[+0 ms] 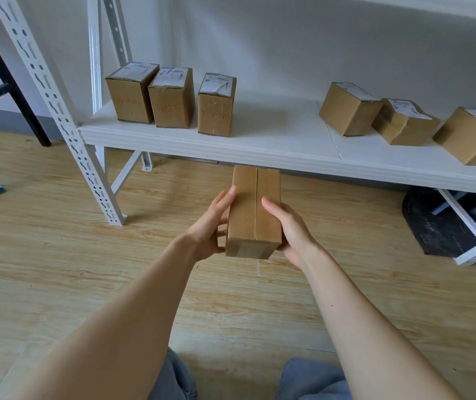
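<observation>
I hold a small brown cardboard box (255, 209) lengthwise in front of me, above the wooden floor and just below the front edge of a low white shelf (259, 148). A taped seam runs along its top. My left hand (212, 226) grips its left side, thumb on top and fingers curled underneath. My right hand (290, 229) grips its right side, thumb lying on the top face.
Three upright boxes with labels (170, 96) stand at the shelf's left; three more (404, 119) lie tilted at its right. White slotted uprights (58, 111) frame the rack. A black mat (438, 223) lies under the shelf at right, and black table legs (9, 82) stand far left.
</observation>
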